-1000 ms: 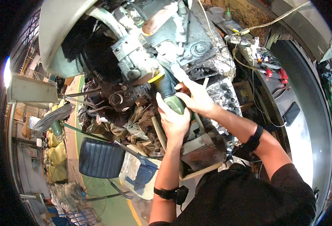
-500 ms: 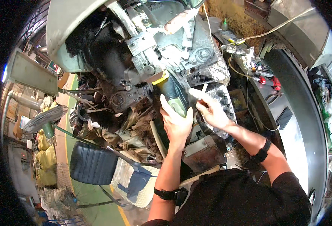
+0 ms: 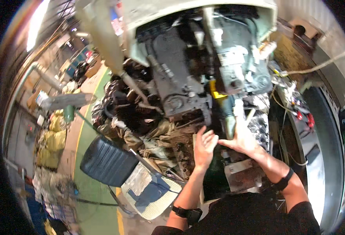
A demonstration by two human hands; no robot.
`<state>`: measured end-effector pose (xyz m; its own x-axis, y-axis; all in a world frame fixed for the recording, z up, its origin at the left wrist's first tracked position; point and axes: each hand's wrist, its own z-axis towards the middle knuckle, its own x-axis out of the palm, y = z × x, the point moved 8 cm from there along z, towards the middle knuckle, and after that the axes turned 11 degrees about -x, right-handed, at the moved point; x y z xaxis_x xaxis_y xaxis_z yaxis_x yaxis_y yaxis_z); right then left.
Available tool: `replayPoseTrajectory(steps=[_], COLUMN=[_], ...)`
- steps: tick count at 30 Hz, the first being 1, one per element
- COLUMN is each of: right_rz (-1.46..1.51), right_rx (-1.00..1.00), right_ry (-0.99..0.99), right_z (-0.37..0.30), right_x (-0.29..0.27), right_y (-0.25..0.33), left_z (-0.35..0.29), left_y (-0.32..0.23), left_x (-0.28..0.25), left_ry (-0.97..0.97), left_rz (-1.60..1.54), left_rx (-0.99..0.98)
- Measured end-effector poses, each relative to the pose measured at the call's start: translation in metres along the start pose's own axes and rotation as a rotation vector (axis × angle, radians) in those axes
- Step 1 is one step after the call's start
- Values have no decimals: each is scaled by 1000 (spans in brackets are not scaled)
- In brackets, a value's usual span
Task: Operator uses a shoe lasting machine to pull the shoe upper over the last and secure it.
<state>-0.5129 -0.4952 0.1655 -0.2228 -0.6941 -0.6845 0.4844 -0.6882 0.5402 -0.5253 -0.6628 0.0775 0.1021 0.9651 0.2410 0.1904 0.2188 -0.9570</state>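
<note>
My left hand (image 3: pixel 204 152) is raised just left of the long object, empty, its fingers apart and slightly curled. Close by, my right hand (image 3: pixel 243 140) has its thumb stretched toward my left hand and its fingers extended upward along the object's right side; a white covering shows at the fingertips. The long dark and pale-green object (image 3: pixel 229 119) has a yellow end (image 3: pixel 215 91) and points into the machine (image 3: pixel 233 64); its exact kind is unclear. A thin pale stick (image 3: pixel 250 114) juts up beside my right fingers. Blur hides whether those fingers touch the object.
A black-backed chair (image 3: pixel 109 161) stands at the left, near a heap of cloth (image 3: pixel 151 143). A grey bench (image 3: pixel 316 182) on the right carries a dark phone (image 3: pixel 312 154) and a red tool (image 3: pixel 308 120). A cable (image 3: pixel 284 137) hangs beside the bench.
My left hand has let go of the long object and drawn back from it. My right hand's thumb has spread. The view has shifted, so the machine sits farther right.
</note>
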Motion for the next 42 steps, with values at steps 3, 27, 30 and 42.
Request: replayPoseTrajectory(steps=[3,27,30,42], right_rz=[145,223,251,492], right_rx=[36,-144,-98,646], right_ry=[9,-240,-387,-1137], right_z=[0,-201,-234,-461], right_x=[5,-95,-121,-240], right_y=[-6,75,64,-44], left_z=[-7,-89,-102,-134], left_y=[-5,-99,-90,130], left_x=[2,138,182,391], left_ry=[-62,325,414,533], left_rz=[-44,-229,-240,-14], left_rx=[-20,206,118,-625])
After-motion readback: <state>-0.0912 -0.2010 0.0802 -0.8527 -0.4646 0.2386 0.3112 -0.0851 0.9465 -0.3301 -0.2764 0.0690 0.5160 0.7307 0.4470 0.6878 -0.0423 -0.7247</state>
